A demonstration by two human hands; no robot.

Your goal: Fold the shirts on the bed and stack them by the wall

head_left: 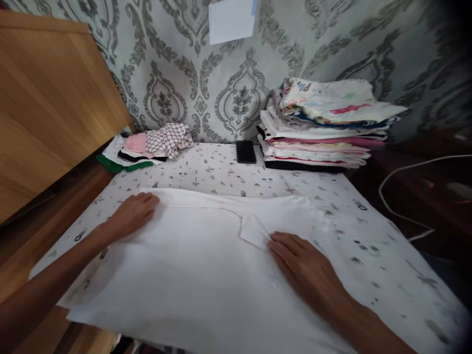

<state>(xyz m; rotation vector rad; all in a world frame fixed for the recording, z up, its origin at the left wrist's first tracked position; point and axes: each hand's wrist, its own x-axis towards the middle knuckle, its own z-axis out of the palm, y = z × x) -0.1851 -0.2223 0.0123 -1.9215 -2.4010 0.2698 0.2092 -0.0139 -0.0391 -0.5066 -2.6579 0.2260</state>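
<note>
A white garment (191,265), seemingly a shirt, lies spread over the near part of the printed sheet, its lower part hanging past the front edge. At its upper left corner rests my left hand (137,214), fingers slightly bent and lying on the cloth. My right hand (306,268) is on the right half of the garment. Its fingers are close together at the tip of a small turned-over white flap (254,230), closed on the cloth there; the thumb is hidden beneath.
Behind, a tall stack of folded clothes (320,142) stands at right and a smaller clothes pile (155,142) at left. A black phone (246,152) lies between them on the patterned sheet (210,169). Wooden furniture (62,98) borders the left; a white cable (387,196) hangs at right.
</note>
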